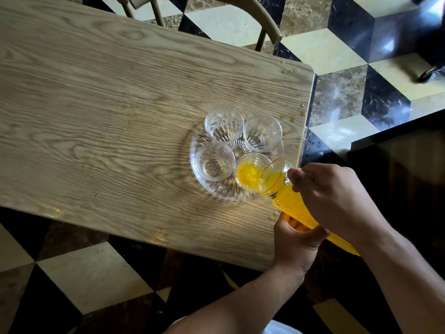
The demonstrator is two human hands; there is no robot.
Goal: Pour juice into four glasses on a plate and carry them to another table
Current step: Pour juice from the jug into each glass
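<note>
Ribbed glass carafe of orange juice (296, 208) tilted over nearest clear glass (250, 175); right hand (334, 201) grips neck, left hand (298, 242) wraps body, apparently steadying pour.

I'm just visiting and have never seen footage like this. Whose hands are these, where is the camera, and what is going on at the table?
There is no machine here: a person wears one camera on the head, so you look down past their own arms. On the wooden table stands a clear glass plate with four glasses. Both hands hold a tilted glass carafe of orange juice: the right hand grips near its neck, the left hand supports it from below. Juice is going into the nearest glass; the other three look empty. A few drops lie near the table's edge, and a chair stands on the far side.
</note>
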